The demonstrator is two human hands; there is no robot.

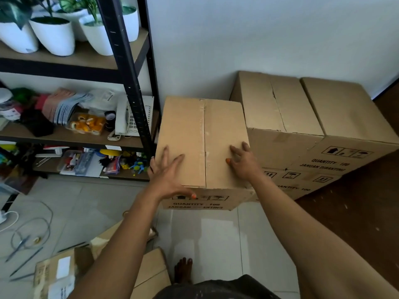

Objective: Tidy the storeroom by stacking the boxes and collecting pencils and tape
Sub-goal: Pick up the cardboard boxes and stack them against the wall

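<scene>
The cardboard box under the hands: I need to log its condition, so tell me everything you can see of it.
The cardboard box is plain brown, shut, its top flaps taped along the centre seam. Its front shows handling symbols and blurred print. It stands upright between the black shelf and the taller box stack. The left hand and right hand lie open on top.

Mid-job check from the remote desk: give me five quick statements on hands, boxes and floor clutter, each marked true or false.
1. Both hands lie flat on top of the front box. True: left hand, right hand.
2. The front box is open. False: its flaps are shut.
3. Pencils lie on the floor at the left. True.
4. The larger boxes stand left of the shelf rack. False: they stand right of it, against the wall.
5. The right hand holds a tape roll. False: it is empty.
</scene>
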